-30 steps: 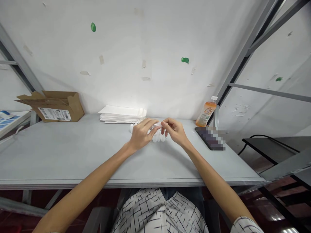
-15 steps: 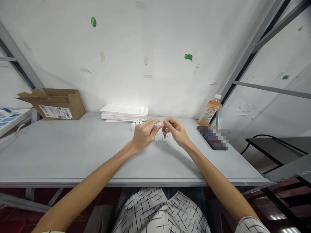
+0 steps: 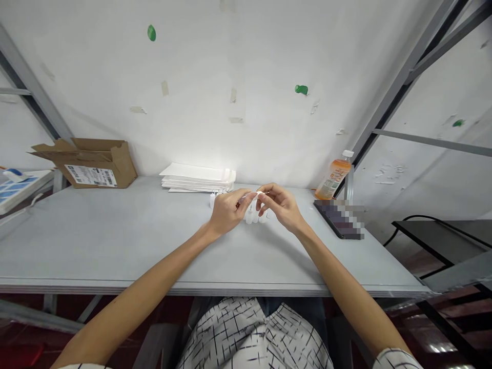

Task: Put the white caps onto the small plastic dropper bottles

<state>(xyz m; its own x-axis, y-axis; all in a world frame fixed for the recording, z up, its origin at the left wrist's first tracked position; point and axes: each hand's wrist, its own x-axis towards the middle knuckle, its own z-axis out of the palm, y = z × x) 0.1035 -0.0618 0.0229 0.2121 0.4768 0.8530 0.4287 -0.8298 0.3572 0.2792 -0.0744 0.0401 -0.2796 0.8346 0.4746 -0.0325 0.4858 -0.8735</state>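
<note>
1. The thumb and forefinger of the left hand (image 3: 226,211) are closed in a pinch on a small white item (image 3: 259,193); the other fingers are bent behind, partly hidden.
2. The thumb and forefinger of the right hand (image 3: 283,207) pinch the same item from the right, its remaining fingers loosely curled. A thin tip shows at the right fingertips; its exact shape is too small to tell.
3. The item is between the two hands, above the far middle of the grey table (image 3: 154,241).
4. Small white containers (image 3: 251,215) stand just below and behind the fingers; more white pieces (image 3: 212,199) show left of the left hand.
5. Farther left, a stack of flat white sheets (image 3: 198,178) lies near the wall (image 3: 200,61); an open cardboard box (image 3: 100,166) sits at the far left.
6. At the far right are an orange drink bottle (image 3: 333,178) and, nearer, a dark flat device (image 3: 338,220), partly pixelated.
</note>
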